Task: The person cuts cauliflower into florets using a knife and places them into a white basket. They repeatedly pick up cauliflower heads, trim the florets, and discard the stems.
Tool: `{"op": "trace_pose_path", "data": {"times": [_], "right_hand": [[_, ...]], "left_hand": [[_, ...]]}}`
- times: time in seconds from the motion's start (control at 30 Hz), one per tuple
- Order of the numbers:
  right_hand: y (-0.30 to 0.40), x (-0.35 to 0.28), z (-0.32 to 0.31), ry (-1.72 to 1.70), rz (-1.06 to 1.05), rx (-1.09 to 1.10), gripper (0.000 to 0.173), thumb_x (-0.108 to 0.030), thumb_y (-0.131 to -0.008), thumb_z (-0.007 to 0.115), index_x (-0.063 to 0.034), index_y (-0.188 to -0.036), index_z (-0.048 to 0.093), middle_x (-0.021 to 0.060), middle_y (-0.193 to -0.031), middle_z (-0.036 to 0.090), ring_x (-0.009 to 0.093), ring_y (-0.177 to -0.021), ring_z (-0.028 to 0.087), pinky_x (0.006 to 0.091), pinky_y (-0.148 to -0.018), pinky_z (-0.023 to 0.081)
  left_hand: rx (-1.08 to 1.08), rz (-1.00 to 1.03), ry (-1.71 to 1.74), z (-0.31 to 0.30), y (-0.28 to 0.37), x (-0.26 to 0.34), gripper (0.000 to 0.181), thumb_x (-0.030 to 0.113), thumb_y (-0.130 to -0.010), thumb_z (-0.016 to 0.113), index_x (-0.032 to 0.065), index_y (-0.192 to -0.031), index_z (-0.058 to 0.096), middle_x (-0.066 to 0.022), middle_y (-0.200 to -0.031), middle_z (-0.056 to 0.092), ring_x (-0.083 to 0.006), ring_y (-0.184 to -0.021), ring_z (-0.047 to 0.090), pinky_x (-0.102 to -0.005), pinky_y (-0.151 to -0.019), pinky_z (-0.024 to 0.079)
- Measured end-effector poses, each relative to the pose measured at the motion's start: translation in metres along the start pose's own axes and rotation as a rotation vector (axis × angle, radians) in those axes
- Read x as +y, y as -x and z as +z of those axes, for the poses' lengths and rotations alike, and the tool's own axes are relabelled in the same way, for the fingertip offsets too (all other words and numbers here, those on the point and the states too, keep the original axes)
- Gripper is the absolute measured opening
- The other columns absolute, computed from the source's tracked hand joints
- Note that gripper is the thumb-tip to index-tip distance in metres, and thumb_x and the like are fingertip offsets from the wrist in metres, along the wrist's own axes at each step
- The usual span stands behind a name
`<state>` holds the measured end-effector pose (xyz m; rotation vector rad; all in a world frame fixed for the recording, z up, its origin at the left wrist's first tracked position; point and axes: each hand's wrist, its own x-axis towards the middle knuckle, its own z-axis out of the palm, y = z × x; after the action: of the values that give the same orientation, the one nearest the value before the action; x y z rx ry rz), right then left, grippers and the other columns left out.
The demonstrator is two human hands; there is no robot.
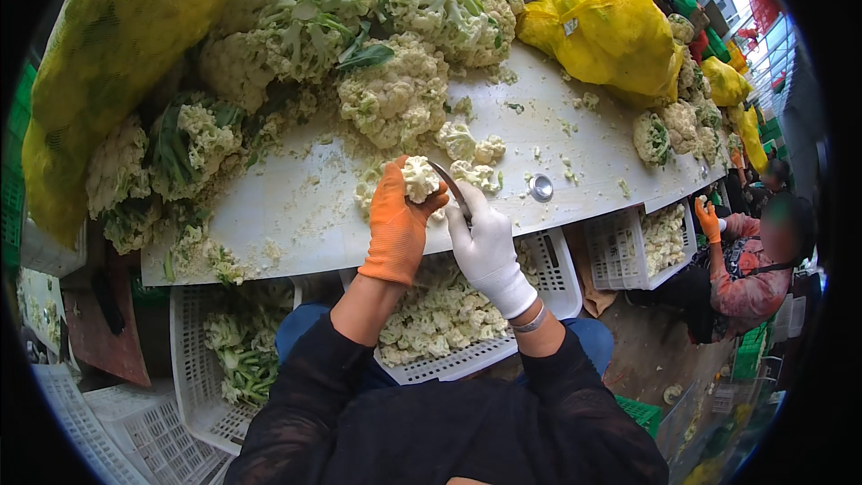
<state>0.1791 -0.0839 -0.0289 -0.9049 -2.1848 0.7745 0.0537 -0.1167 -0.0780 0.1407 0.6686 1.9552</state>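
In an orange glove, my left hand is closed around a cauliflower floret above the white table. My right hand, gloved in white, grips a knife with a curved blade. The blade lies close against the right side of the floret; whether it cuts in cannot be made out. Several loose florets rest on the table just beyond my hands. Behind them sits a large cauliflower head, part of a heap. Below my hands, a white crate holds many cut florets.
Yellow mesh sacks flank the heap. A second white crate at left holds trimmings. A round metal piece is on the table. To the right, another person sits beside a floret-filled crate.
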Motion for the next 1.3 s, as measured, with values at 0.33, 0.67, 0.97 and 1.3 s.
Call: {"op": "trace_pose_path", "data": {"times": [0.33,0.67,0.97,1.3], "right_hand": [[0.03,0.025,0.023,0.107,0.106,-0.043,0.056,-0.006,-0.095,0.054,0.0038,-0.147,0.037,0.0301,-0.083,0.065,0.046,-0.074,0.065,0.05,-0.064,0.05],[0.035,0.023,0.037,0.26,0.359,-0.242,0.076,-0.012,-0.093,0.053,0.0121,-0.152,0.012,0.0277,-0.076,0.066,0.045,-0.074,0.066,0.0519,-0.069,0.052],[0.082,0.062,0.015,-0.067,0.505,-0.167,0.062,-0.007,-0.092,0.049,0.0107,-0.147,0.028,0.0227,-0.086,0.069,0.033,-0.074,0.069,0.041,-0.069,0.054],[0.056,0.1,-0.042,0.047,0.597,-0.159,0.028,-0.024,-0.089,0.062,0.0007,-0.099,0.068,0.0219,-0.08,0.069,0.037,-0.077,0.068,0.0438,-0.072,0.052]], "left_hand": [[-0.011,-0.014,-0.084,-0.009,0.007,-0.017,0.043,0.035,-0.106,0.05,0.0027,-0.134,0.05,-0.0095,-0.117,0.057,-0.0231,-0.103,0.06,-0.0437,-0.089,0.056],[0.158,-0.046,-0.208,-0.008,0.019,-0.032,0.032,0.024,-0.103,0.052,0.0044,-0.129,0.053,-0.0028,-0.111,0.057,-0.0166,-0.101,0.056,-0.0367,-0.09,0.051],[0.109,-0.139,-0.679,-0.027,0.044,-0.085,0.054,0.015,-0.098,0.053,-0.0076,-0.146,0.041,-0.013,-0.116,0.064,-0.0157,-0.097,0.06,-0.0287,-0.08,0.051],[-0.076,-0.28,-0.992,-0.009,0.056,-0.055,0.07,0.023,-0.09,0.064,-0.0113,-0.145,0.04,-0.0273,-0.142,0.05,-0.0325,-0.132,0.049,-0.0376,-0.109,0.039]]}}
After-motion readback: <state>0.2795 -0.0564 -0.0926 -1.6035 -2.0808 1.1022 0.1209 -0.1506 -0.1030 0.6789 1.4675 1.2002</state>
